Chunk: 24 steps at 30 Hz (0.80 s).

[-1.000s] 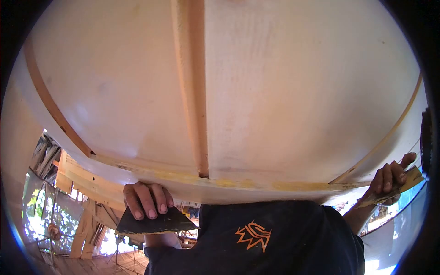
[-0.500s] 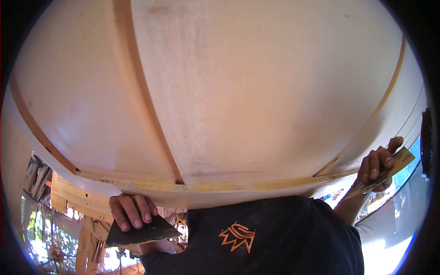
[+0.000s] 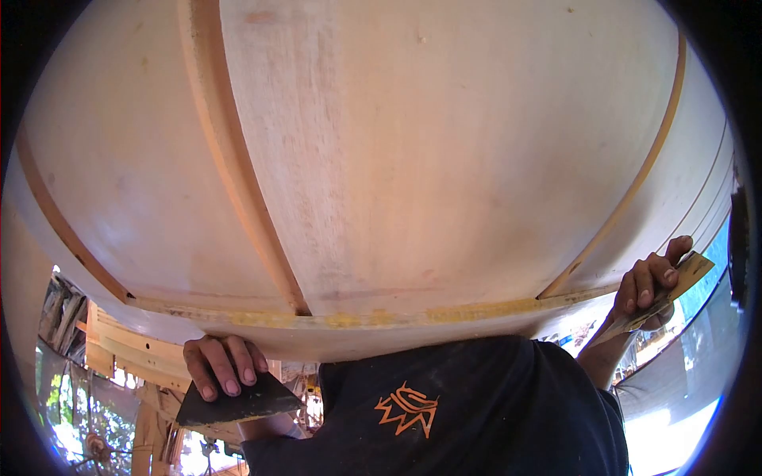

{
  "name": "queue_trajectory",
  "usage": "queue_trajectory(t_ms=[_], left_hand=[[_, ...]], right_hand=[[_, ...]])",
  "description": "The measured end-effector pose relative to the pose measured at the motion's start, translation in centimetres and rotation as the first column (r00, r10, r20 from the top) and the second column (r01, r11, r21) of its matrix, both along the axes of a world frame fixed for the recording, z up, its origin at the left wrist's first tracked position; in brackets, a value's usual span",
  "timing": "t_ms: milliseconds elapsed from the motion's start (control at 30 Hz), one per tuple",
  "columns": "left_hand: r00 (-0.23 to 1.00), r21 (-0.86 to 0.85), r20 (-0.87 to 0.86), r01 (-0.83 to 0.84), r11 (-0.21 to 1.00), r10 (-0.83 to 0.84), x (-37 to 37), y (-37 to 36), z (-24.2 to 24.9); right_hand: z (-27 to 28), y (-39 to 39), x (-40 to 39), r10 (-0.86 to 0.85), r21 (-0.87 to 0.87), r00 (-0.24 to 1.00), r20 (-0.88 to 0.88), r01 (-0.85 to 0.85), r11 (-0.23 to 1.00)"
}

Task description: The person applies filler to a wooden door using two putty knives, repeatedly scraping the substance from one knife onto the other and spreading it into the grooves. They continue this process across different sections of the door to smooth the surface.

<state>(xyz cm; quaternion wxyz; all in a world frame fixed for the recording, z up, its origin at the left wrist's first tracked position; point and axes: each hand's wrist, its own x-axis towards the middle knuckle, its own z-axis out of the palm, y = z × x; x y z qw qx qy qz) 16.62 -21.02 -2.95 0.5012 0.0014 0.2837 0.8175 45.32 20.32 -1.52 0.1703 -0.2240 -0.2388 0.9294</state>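
Note:
My left hand [image 3: 222, 366], at lower left, has its fingers closed over a black flat spreader [image 3: 238, 401]. The spreader's lower edge carries a thin yellowish residue. At the far right my right hand [image 3: 649, 285] grips a thin tan flat spreader [image 3: 687, 278], its fingers folded over one face; part of the piece is hidden behind them. Above both hands curves a large pale panelled surface [image 3: 444, 174], like a boat hull. Neither spreader appears to touch it.
Brown strips [image 3: 230, 151] run down the pale surface to a yellow-smeared seam [image 3: 357, 319]. My dark shirt [image 3: 476, 404] with an orange emblem fills the lower middle. Wooden boards [image 3: 135, 337] stand behind at left. A dark object [image 3: 738, 246] is at the right edge.
The view has shifted slightly, so the hull strips and both hands sit a little further left. Each hand keeps hold of the same spreader.

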Motion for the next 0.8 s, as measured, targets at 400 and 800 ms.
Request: queue_trajectory(t_ms=[400, 800], left_hand=[[0.999, 0.077, -0.038, 0.041, 0.996, -0.038, -0.5, -0.3, -0.7], [0.999, 0.025, 0.033, 0.004, 1.0, -0.004, -0.2, -0.6, 0.0]], right_hand=[[0.2, 0.0, -1.3, 0.078, -0.032, 0.997, -0.028, -0.079, 0.996], [0.5, -1.3, -0.2, -0.149, -0.001, 0.987, 0.066, 0.15, 0.989]])
